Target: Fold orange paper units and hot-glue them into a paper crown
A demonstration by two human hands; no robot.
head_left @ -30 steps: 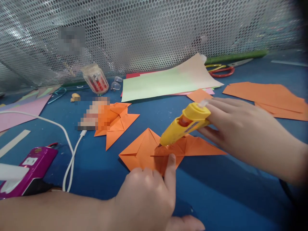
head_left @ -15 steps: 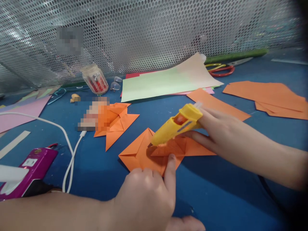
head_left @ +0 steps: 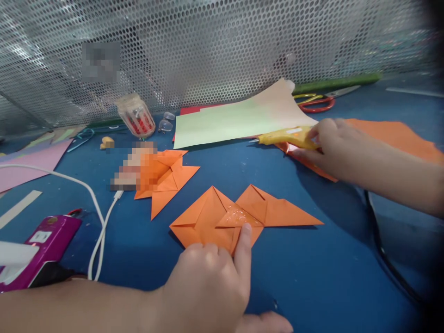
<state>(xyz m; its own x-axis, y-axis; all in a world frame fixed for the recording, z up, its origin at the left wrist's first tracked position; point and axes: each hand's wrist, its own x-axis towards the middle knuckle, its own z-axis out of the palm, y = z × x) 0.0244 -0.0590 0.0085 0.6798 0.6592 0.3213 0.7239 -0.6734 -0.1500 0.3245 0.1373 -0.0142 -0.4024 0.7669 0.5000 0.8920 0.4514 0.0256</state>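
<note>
On the blue tabletop lies a folded orange paper piece [head_left: 208, 222], a long point of it reaching right. My left hand [head_left: 211, 289] presses it with the tip of a stretched index finger; the thumb is spread and the other fingers are curled under. Clear, shiny glue [head_left: 236, 215] coats a triangular flap just above that fingertip. My right hand [head_left: 347, 148] grips a yellow hot glue gun [head_left: 286, 137], its nozzle pointing left, over an orange paper sheet [head_left: 319, 171]. Another folded orange piece [head_left: 173, 178] lies farther left, partly covered by a pixelated patch.
A green-to-peach sheet [head_left: 225, 122], scissors [head_left: 317, 104] and a jar with red contents [head_left: 137, 118] stand or lie by the perforated metal screen [head_left: 215, 51]. A purple device [head_left: 52, 240] and white cable [head_left: 93, 203] are at left. A black cord [head_left: 378, 245] runs at right.
My right hand has carried the glue gun up and right, off the folded paper, uncovering glue on the flap. My left index finger stays on the paper.
</note>
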